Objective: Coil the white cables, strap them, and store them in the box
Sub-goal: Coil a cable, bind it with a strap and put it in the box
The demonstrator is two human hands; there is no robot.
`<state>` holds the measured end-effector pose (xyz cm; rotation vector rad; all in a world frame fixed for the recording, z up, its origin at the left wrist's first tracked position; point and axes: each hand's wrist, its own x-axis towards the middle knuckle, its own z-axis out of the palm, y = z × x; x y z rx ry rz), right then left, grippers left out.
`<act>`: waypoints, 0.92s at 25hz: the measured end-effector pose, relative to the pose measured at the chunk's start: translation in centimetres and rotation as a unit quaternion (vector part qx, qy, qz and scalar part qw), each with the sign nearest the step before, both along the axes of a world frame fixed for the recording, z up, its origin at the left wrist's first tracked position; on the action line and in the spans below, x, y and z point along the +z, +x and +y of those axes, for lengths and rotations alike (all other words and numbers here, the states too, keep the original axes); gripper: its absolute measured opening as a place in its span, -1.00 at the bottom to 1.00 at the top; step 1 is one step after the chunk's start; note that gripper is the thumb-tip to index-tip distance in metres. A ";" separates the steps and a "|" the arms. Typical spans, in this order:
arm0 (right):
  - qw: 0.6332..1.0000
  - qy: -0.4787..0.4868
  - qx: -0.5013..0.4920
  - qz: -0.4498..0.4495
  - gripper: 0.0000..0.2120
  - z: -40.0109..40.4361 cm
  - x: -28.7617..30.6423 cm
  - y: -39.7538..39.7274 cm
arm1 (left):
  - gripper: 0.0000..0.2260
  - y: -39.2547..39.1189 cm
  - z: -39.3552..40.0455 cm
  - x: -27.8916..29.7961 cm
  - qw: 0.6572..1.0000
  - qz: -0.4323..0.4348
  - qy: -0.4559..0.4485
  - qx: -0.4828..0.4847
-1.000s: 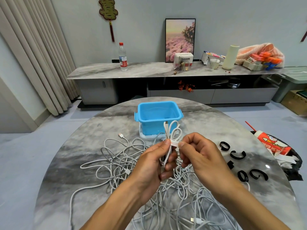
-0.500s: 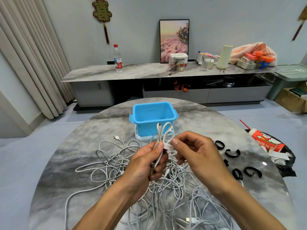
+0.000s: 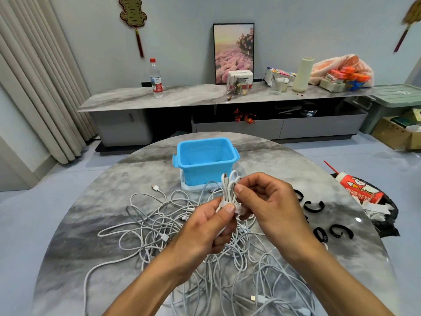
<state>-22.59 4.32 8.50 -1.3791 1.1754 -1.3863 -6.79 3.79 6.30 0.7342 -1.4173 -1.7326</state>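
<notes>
My left hand (image 3: pixel 206 226) grips a small coiled white cable (image 3: pixel 229 187) held upright above the table, thumb pressed on a white strap (image 3: pixel 237 207) wrapped round its middle. My right hand (image 3: pixel 270 204) pinches the coil and the strap's free end from the right. Under both hands lies a tangled pile of loose white cables (image 3: pixel 159 226). The open blue box (image 3: pixel 206 159) stands on a white lid just beyond the coil. Several black straps (image 3: pixel 315 206) lie on the table to the right.
The round marble table (image 3: pixel 91 215) ends close on every side. A red paper cup (image 3: pixel 357 188) lies on a black bag at the right edge. A long low cabinet (image 3: pixel 205 99) with a bottle and clutter stands behind.
The white strap has been wound further round the coil and my right hand's fingers have shifted up onto the loops. Both hands stay in front of the box.
</notes>
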 end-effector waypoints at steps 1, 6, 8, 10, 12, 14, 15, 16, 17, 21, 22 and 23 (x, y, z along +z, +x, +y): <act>1.000 0.007 -0.009 -0.010 -0.92 0.0 -0.2 0.3 | -0.85 -0.1 0.0 -0.1 1.000 -0.003 -0.001 0.018; 0.994 0.086 0.066 -0.030 -0.73 0.3 -0.3 0.5 | -0.83 0.0 -0.3 -0.1 0.994 -0.012 0.017 0.112; 0.992 0.088 0.076 -0.040 -0.83 0.2 -0.2 0.1 | -0.85 0.2 -0.3 0.1 0.993 -0.007 0.003 0.115; 0.991 0.099 0.086 -0.033 -0.90 0.2 -0.1 0.0 | -0.85 0.3 -0.3 0.3 0.993 -0.006 -0.005 0.116; 0.986 0.121 0.110 -0.028 -0.91 0.2 -0.1 0.0 | -0.84 0.3 -0.3 0.3 0.993 -0.010 -0.005 0.117; 0.982 0.134 0.125 -0.043 -0.93 0.3 -0.1 0.0 | -0.85 0.4 -0.3 0.3 0.992 -0.030 -0.022 0.121; 0.979 0.140 0.131 -0.064 -0.95 0.3 -0.1 0.2 | -0.85 0.4 -0.3 0.3 0.990 -0.048 -0.039 0.130; 0.976 0.150 0.133 -0.091 -0.95 0.4 -0.3 0.6 | -0.83 0.3 -0.2 0.3 0.986 -0.067 -0.057 0.144; 0.970 0.160 0.133 -0.122 -0.92 0.5 -0.5 0.9 | -0.82 0.2 -0.2 0.2 0.981 -0.085 -0.071 0.162; 0.953 0.189 0.135 -0.194 -0.87 0.5 -1.3 1.8 | -0.81 -0.1 -0.2 -0.3 0.965 -0.111 -0.082 0.222; 0.954 0.188 0.130 -0.192 -0.88 0.4 -1.4 1.8 | -0.82 -0.2 -0.2 -0.4 0.964 -0.107 -0.082 0.228; 0.957 0.184 0.124 -0.188 -0.90 0.3 -1.4 1.7 | -0.84 -0.4 -0.2 -0.4 0.965 -0.097 -0.083 0.231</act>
